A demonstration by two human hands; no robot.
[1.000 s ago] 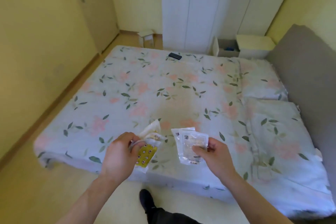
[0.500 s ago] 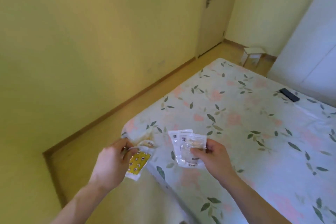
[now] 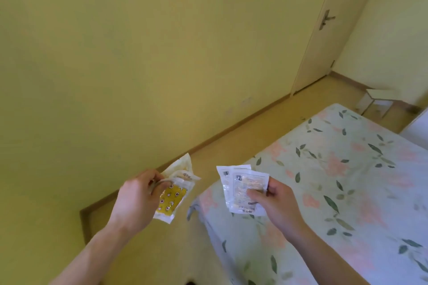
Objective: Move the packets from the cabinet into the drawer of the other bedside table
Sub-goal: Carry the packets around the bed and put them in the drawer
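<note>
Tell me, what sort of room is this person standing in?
Most likely a bedroom: a bed with a floral sheet fills the right side, a closed door stands in the yellow wall, and a small stool sits near it.

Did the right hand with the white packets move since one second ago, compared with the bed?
Yes. The right hand with the white packets now hangs over the bed corner; earlier it was at the bed's long side.

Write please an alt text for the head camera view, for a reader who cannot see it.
A person's left hand holds a bunch of packets, one yellow-patterned, and the right hand holds white packets, at the corner of a floral-sheeted bed. Behind are a yellow wall, a closed door and a small stool.
</note>
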